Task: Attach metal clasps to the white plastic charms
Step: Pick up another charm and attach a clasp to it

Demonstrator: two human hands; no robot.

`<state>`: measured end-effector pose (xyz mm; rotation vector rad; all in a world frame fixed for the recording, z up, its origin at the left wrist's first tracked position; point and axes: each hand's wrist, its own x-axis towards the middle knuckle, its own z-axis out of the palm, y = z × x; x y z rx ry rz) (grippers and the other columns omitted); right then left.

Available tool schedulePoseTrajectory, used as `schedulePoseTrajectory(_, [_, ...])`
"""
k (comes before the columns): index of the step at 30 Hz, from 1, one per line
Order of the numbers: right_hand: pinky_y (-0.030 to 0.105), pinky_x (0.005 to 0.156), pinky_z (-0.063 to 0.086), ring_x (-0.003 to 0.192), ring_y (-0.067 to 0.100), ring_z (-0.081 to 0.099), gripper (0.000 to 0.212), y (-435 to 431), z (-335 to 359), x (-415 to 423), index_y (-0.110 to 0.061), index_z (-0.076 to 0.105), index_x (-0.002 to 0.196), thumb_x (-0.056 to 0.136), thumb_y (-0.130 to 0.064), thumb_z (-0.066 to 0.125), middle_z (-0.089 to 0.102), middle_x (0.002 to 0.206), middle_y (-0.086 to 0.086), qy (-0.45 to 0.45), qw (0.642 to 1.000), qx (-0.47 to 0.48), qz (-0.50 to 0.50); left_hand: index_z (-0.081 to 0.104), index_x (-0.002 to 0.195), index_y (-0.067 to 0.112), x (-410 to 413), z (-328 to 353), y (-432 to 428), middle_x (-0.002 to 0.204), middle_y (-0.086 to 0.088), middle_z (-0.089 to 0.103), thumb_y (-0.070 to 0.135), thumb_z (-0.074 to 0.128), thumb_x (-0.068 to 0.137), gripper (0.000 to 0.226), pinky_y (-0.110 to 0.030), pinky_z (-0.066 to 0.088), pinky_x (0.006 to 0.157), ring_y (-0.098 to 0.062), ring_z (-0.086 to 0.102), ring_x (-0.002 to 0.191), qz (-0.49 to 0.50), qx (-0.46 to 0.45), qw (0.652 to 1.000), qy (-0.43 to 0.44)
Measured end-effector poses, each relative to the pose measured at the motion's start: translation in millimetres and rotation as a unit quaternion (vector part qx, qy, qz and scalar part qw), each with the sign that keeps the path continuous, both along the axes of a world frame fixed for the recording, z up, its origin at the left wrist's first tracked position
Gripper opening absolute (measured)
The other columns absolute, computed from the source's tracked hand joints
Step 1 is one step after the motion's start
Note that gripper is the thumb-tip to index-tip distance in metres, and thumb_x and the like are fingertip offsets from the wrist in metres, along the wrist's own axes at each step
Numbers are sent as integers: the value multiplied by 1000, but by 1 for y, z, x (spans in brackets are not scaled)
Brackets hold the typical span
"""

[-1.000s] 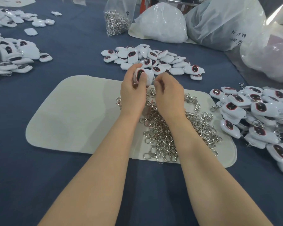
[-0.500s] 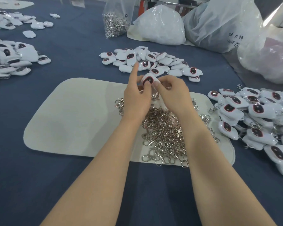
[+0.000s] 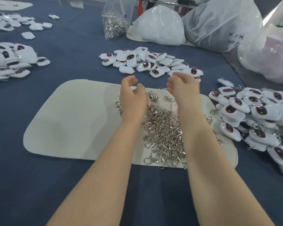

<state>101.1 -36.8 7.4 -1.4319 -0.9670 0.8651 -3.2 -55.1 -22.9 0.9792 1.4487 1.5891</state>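
My left hand and my right hand hover side by side above the far edge of a pale mat, fingers loosely curled and holding nothing. A heap of silver metal clasps lies on the mat between and under my forearms. Just beyond my hands is a pile of white plastic charms with dark oval faces. To the right lies a bigger pile of charms with clasps attached. A blurred white charm sits at that pile's far edge.
More white charms are heaped at the left on the blue cloth. A clear bag of clasps stands at the back, beside a tied white plastic bag and large translucent bags at the back right.
Both hands held one white charm between them with a clasp; now they have let go and drawn apart, empty. A blurred charm has appeared at the right pile's far edge.
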Motion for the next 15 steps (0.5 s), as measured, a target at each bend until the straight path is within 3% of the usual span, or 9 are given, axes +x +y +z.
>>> schedulePoseTrajectory(2, [23,88,43,99,14,55,32,12,-1,-14,-17,61,119,92,-12,46,64,115,4,-203,979,-3,32,48,110,23,-1,0,1,108,11,54,11,45,93,21,-44,49,95,-21,63,102,6,-3,1000,-19])
schedulePoseTrajectory(4, [25,95,39,115,22,51,36,27,-3,-27,-22,58,125,93,-14,44,58,126,4,-296,954,-20,53,49,109,22,-2,0,3,106,11,55,10,46,93,20,-44,49,95,-22,64,102,14,-8,999,-41])
schedulePoseTrajectory(7, [36,109,31,131,30,36,45,52,-9,-42,-29,51,134,92,-15,42,43,141,9,-349,932,-67,65,52,106,18,-2,1,5,109,3,59,9,46,91,18,-45,48,98,-22,62,105,30,-33,995,-94])
schedulePoseTrajectory(11, [43,114,23,135,34,24,49,76,-11,-49,-35,49,134,90,-16,43,23,151,10,-355,924,-129,57,53,107,17,1,15,21,112,-6,62,11,48,90,18,-39,49,95,-23,61,104,21,-57,992,-111])
schedulePoseTrajectory(15, [45,109,21,135,33,24,42,94,-15,-47,-35,44,135,94,-24,42,26,150,9,-367,915,-162,35,53,107,17,0,22,36,115,-7,61,12,48,91,18,-39,47,99,-22,60,108,7,-72,993,-96])
